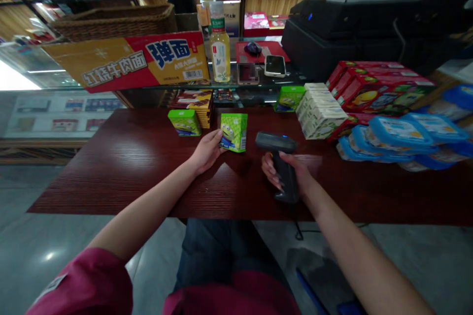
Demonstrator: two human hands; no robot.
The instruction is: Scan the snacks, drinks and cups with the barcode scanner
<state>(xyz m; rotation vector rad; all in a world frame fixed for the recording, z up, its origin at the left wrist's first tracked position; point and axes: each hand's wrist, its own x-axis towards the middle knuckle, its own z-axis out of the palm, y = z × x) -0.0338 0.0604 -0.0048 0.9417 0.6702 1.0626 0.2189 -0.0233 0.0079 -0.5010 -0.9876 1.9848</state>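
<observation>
My left hand (209, 150) grips a small green box (234, 132) by its left side, just above the dark wooden table (148, 157) or resting on it; I cannot tell which. A barcode shows on the box's right side. In my right hand (286, 172) is a black handheld barcode scanner (277, 143), its fingers wrapped round the handle and its head pointing left toward the box. A similar green box (185, 123) stands to the left, beside a stack of yellow-brown packets (201, 106). Another green box (289, 98) lies farther back, right of centre.
White-green packs (320, 113), red boxes (369, 86) and blue-lidded containers (399, 133) crowd the right side. Behind the table, a glass shelf holds a noodle carton (136, 61), a drink bottle (220, 49) and a phone (275, 66). The scanner's cable (298, 230) hangs over the front edge.
</observation>
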